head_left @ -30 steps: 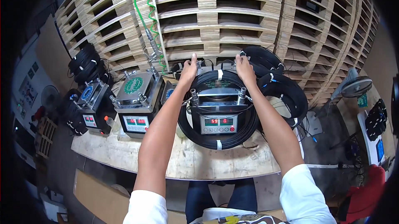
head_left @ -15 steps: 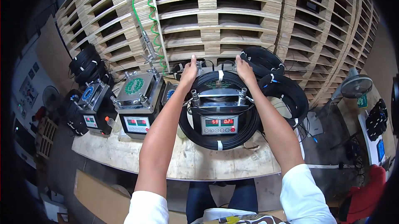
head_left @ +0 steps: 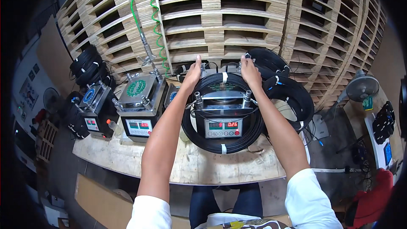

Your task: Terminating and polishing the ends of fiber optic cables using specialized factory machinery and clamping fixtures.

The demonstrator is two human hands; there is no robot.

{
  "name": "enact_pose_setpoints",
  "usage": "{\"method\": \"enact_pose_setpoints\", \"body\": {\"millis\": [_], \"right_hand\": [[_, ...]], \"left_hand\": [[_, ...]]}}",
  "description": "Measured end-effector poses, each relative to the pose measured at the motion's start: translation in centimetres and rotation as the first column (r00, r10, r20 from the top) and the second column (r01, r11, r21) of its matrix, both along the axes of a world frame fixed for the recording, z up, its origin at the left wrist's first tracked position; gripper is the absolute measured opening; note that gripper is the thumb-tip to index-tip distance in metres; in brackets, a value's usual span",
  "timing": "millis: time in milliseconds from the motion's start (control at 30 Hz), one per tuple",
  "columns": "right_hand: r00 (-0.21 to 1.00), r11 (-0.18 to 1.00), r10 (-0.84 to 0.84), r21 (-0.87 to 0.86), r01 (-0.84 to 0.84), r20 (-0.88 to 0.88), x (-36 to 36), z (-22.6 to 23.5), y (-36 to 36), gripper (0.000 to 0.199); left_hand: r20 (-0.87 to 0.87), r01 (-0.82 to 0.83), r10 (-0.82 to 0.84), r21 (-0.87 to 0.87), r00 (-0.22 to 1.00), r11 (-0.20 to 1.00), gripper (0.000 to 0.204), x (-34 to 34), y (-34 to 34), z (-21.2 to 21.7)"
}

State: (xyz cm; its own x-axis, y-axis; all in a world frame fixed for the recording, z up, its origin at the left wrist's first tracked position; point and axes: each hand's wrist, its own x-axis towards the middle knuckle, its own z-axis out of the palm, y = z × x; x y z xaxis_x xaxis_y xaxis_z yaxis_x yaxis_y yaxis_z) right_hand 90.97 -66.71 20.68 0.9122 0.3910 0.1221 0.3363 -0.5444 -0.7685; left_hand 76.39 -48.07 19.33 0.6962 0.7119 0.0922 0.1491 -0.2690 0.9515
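Observation:
Both arms reach forward around a black polishing machine (head_left: 224, 112) with a lit red display panel (head_left: 224, 128) at the middle of the bench. A coil of black cable (head_left: 224, 147), bound with white ties, rings the machine. My left hand (head_left: 193, 75) is at the machine's far left corner clamp, thumb up, its other fingers mostly hidden. At the far right corner clamp, my right hand (head_left: 251, 73) has its fingers curled and its thumb raised. Green connectors (head_left: 221, 87) show on the machine's top plate, between two near metal clamp posts (head_left: 247, 98).
Two similar machines (head_left: 137, 108) (head_left: 94, 106) stand to the left, by an orange-capped bottle (head_left: 113, 126). More black cable coils (head_left: 292, 101) lie right. Green coiled hoses (head_left: 132, 4) hang before stacked wooden pallets (head_left: 212, 21). A fan (head_left: 362, 88) stands far right.
The red digits on the middle machine's display have changed, and the green hose with its metal nozzle has swung slightly left. Both hands stay at the far corners.

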Motion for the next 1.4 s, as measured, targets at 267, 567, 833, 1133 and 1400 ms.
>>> {"method": "enact_pose_setpoints", "body": {"millis": [267,567,833,1133,1400], "right_hand": [[0.996,0.993,0.083,0.088,-0.084,0.019,2.6,-1.6,0.8,0.068],[1.000,0.998,-0.001,0.064,0.000,0.018,0.0,0.2,-0.4,0.066],[0.998,0.998,0.052,0.029,-0.052,0.024,1.1,-0.9,0.6,0.067],[0.998,0.997,0.019,0.080,-0.024,0.062,-0.3,-0.3,0.6,0.062],[0.997,0.999,-0.046,-0.014,0.047,0.061,-1.3,1.1,-0.4,0.062]], "left_hand": [[-0.171,-0.123,0.129,0.043,0.977,0.991,0.099,2.3,3.1,-2.2],[-0.087,-0.063,0.063,0.004,0.994,0.998,0.097,0.8,0.8,-0.8],[-0.075,-0.033,0.031,-0.027,0.997,0.999,0.096,-0.4,-0.4,0.5],[-0.118,-0.158,0.154,-0.031,0.981,0.987,0.097,0.5,2.6,-1.5],[-0.011,-0.017,0.017,-0.039,1.000,0.999,0.096,-0.4,-0.5,0.3]]}}
